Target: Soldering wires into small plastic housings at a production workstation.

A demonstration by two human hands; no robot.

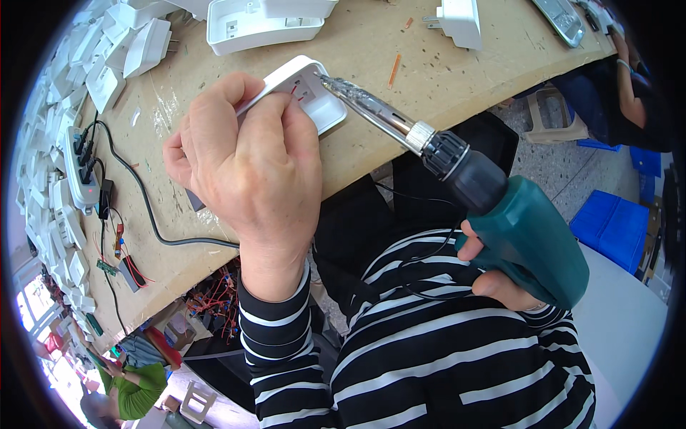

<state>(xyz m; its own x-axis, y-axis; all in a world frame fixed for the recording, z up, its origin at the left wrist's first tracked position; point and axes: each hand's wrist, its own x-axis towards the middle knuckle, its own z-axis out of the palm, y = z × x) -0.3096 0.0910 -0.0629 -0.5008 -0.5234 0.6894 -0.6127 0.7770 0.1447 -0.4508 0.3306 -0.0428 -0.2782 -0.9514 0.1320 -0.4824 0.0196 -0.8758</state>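
My left hand (250,157) pinches the near-left wall of a white plastic housing (329,111), tilted above the table with its hollow side showing. A bit of red wire and small metal parts show inside it. My right hand (500,286) is wrapped round the grip of a green pistol-shaped power tool (532,232) with a black nose and a long metal shaft (379,114). The shaft's tip is at the housing's upper corner; whether it touches I cannot tell. The exact kind of tool is unclear. The tool hides part of my right hand.
White housings (46,186) are heaped along the left, and more stand at the table's far side. A power strip (82,171) with a black cable lies on the left. A white plug-in unit (457,25) stands far right. Other people sit nearby, at far right and lower left.
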